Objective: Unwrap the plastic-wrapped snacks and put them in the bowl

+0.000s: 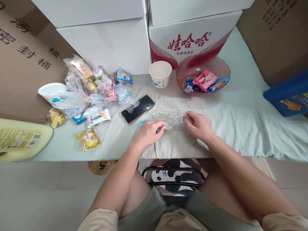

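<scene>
A clear plastic bag (169, 114) lies on the pale green cloth (235, 115) in front of me. My left hand (149, 133) is closed on the bag's left edge, and a small blue packet (145, 122) peeks out beside its fingers. My right hand (198, 125) pinches the bag's right edge. Both hands rest on the cloth. A black phone (138, 108) lies just left of the bag.
A pink bowl (218, 65) with snack packets and a paper cup (160, 73) stand behind the bag. A heap of wrapped snacks (93, 88) and another paper cup (53, 94) lie at the left. White boxes (192, 35) line the back. A blue box (288, 94) sits right.
</scene>
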Demonstrator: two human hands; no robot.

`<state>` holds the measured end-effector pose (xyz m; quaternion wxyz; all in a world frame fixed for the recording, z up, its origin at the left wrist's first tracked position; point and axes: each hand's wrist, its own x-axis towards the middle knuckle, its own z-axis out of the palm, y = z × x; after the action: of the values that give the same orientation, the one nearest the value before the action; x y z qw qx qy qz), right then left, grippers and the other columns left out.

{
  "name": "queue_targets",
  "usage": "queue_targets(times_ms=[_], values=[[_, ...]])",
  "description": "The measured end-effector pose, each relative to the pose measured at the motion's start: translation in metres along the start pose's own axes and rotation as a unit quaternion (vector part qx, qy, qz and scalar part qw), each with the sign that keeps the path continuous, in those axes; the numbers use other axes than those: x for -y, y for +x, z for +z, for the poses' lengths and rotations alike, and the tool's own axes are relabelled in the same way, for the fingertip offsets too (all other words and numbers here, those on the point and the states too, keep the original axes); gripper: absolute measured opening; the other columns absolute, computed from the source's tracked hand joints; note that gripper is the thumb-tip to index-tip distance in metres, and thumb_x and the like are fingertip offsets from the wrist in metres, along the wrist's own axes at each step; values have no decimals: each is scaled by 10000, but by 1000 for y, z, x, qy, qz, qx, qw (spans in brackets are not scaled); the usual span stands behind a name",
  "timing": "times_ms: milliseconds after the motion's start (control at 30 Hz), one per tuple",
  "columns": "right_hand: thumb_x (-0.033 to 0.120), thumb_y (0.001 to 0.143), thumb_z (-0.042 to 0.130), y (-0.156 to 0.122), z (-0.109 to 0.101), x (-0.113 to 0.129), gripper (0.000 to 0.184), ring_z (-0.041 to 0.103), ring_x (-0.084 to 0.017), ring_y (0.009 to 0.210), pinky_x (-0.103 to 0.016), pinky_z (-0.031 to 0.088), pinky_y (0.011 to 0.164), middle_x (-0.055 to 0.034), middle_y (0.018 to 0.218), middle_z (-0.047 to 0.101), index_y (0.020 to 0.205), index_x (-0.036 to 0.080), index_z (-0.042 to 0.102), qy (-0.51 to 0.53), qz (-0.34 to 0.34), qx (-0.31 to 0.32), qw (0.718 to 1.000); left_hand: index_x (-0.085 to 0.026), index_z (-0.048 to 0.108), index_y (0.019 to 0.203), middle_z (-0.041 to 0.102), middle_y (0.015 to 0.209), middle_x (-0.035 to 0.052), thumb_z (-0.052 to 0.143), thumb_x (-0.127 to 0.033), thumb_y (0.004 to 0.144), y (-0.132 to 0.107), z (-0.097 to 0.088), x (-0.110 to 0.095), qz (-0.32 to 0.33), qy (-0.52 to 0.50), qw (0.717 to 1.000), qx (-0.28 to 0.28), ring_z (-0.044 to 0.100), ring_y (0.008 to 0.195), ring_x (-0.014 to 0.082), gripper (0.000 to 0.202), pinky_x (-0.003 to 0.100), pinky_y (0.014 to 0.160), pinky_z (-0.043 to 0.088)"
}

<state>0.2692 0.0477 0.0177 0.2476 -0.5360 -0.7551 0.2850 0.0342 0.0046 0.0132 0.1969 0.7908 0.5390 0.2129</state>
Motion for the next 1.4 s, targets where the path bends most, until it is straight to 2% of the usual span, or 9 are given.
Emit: queue_targets(times_ms=[300, 600, 733, 800, 900, 1000, 1133, 1267, 1400], values=[[339, 845, 477, 0, -1, -2, 159, 447, -150, 514, -278, 346, 547, 18, 563, 511, 742, 234, 538, 11, 8, -19, 1000, -198, 670, 920, 722, 770, -1, 548, -222, 870, 1, -8, 9, -79, -118, 985, -94, 661, 672, 130, 134, 239, 639, 507], [341, 840, 492, 1, 0, -5, 169, 502, -159, 521, -291, 389, 570, 7, 578, 581, 811, 220, 608, 20, 20, -34, 999, -208, 603, 935, 664, 706, -19, 565, -263, 862, 4, -11, 23, -149, -208, 944, -210, 657, 673, 132, 99, 253, 680, 531], [424, 895, 494, 0, 0, -10, 337, 671, -229, 755, -345, 493, 688, -82, 921, 754, 1094, 204, 653, 42, -11, -38, 998, -216, 568, 869, 595, 633, -40, 549, -239, 865, 7, -15, 22, -184, -244, 918, -253, 632, 606, 119, 31, 233, 612, 521], [459, 874, 552, 0, 1, -14, 473, 694, -287, 996, -406, 526, 814, -127, 1165, 738, 1269, 201, 587, 51, -50, -24, 997, -218, 554, 850, 566, 604, -48, 544, -226, 866, 8, -17, 23, -200, -253, 907, -270, 607, 563, 113, 20, 223, 569, 503], [391, 815, 621, 2, 5, -20, 561, 657, -320, 1148, -466, 510, 949, -142, 1259, 707, 1334, 194, 539, 31, -86, 11, 996, -218, 541, 831, 550, 581, -54, 538, -210, 858, 9, -17, 24, -219, -277, 892, -283, 567, 506, 105, 28, 214, 516, 469], [299, 817, 561, 3, 7, -24, 339, 679, -291, 1074, -436, 516, 938, -110, 1138, 741, 1135, 208, 638, 18, -88, 6, 996, -216, 539, 821, 553, 574, -55, 556, -209, 836, 10, -18, 24, -228, -294, 881, -293, 546, 487, 103, 24, 212, 493, 442], [321, 856, 527, 3, 2, -21, 154, 682, -243, 852, -363, 521, 767, -60, 875, 734, 884, 224, 644, 47, -55, -73, 995, -216, 539, 834, 558, 577, -57, 590, -225, 807, 9, -18, 24, -219, -302, 879, -298, 530, 484, 102, 59, 217, 500, 428], [274, 818, 553, 2, -3, -16, 153, 611, -179, 638, -300, 456, 591, -7, 746, 677, 949, 229, 618, 102, -3, -138, 985, -217, 552, 924, 591, 654, -48, 630, -279, 795, 6, -17, 27, -164, -303, 894, -286, 532, 525, 92, 163, 222, 544, 438], [260, 779, 584, 4, -3, -15, 275, 573, -140, 583, -293, 446, 570, -7, 854, 682, 1053, 234, 581, 117, 28, -169, 978, -218, 553, 1042, 654, 834, -7, 712, -324, 738, 2, -12, 28, -69, -304, 928, -203, 616, 667, 115, 359, 240, 622, 494]])
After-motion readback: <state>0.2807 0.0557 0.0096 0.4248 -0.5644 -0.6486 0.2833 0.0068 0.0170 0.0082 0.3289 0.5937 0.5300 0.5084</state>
